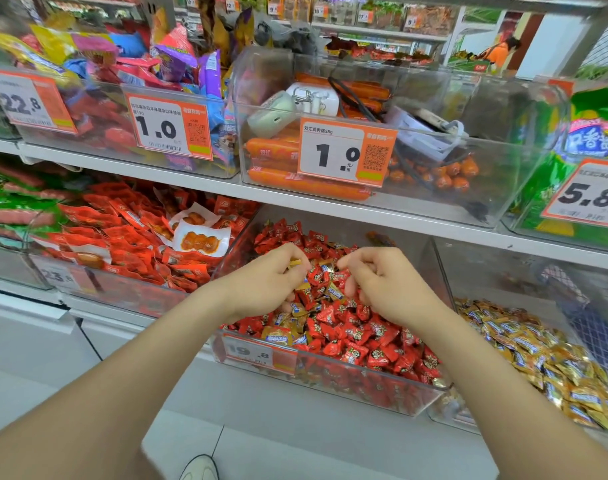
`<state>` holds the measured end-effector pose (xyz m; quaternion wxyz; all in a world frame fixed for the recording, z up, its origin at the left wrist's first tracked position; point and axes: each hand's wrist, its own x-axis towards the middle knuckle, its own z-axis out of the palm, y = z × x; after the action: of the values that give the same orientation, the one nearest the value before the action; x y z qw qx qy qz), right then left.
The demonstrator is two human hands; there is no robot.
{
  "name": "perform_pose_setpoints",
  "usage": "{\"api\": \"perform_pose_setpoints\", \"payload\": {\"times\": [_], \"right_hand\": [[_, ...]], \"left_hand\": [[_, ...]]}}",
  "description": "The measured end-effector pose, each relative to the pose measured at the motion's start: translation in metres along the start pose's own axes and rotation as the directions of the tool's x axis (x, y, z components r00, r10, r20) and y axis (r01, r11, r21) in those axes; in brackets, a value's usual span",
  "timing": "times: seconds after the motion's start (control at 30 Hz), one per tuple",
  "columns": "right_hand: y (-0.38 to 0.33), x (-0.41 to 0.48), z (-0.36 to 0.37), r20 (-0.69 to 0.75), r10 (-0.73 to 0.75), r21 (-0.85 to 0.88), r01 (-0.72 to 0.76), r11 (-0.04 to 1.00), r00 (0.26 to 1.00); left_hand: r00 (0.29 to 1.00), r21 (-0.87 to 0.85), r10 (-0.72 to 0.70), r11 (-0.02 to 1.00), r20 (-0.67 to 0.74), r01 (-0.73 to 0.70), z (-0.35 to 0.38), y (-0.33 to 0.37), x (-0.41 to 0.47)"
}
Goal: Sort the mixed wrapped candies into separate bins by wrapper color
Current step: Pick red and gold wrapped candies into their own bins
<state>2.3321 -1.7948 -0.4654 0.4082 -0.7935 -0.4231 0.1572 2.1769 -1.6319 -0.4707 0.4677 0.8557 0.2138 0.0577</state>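
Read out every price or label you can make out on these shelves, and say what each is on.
"22.8": far-left upper tag.
"1.0": second upper tag, colourful packets behind.
"双汇鸡肉肠58g", "1.0": sausage-bin tag.
"5.8": far-right tag.
"口香": green bag behind it, rest blurred.
"19.8": front tag, red candy bin.
"23": lower-left tag, rest blurred.
Smaller print, top-shelf tags: unreadable.

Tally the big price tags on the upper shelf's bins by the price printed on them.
1.0 tags: 2
22.8 tag: 1
5.8 tag: 1
Total: 4
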Motion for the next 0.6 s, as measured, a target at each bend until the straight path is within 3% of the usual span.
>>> {"api": "perform_pose_setpoints", "payload": {"times": [0.13, 0.2, 0.27, 0.43, 0.53, 0.6], "right_hand": [[0.003, 0.005, 0.009, 0.024, 0.024, 0.215, -0.029, 0.976, 0.999], [0.004, 0.008, 0.011, -0.038, 0.008, 0.083, -0.005, 0.997, 0.999], [0.004, 0.011, 0.013, -0.087, -0.061, -0.167, 0.046, 0.985, 0.994], [0.003, 0.009, 0.025, -0.049, -0.122, -0.636, 0.063, 0.769, 0.991], [0.003, 0.014, 0.033, -0.056, -0.076, -0.732, 0.011, 0.681, 0.996], [0.002, 0.018, 0.034, -0.057, -0.044, -0.655, -0.004, 0.755, 0.997]], "left_hand": [[0.995, -0.048, 0.033, 0.998, -0.09, -0.037, -0.001, 0.001, 0.002], [0.996, -0.066, 0.028, 0.997, -0.087, -0.034, -0.002, -0.001, 0.003], [0.998, -0.059, 0.018, 0.998, -0.063, -0.021, -0.004, -0.001, 0.002], [0.999, 0.219, 0.035, 0.975, 0.03, -0.041, -0.011, 0.003, -0.006], [0.987, 0.408, 0.061, 0.905, 0.146, -0.116, -0.013, -0.002, -0.01], [0.978, 0.436, 0.044, 0.89, 0.204, -0.131, -0.016, -0.006, -0.013]]}}
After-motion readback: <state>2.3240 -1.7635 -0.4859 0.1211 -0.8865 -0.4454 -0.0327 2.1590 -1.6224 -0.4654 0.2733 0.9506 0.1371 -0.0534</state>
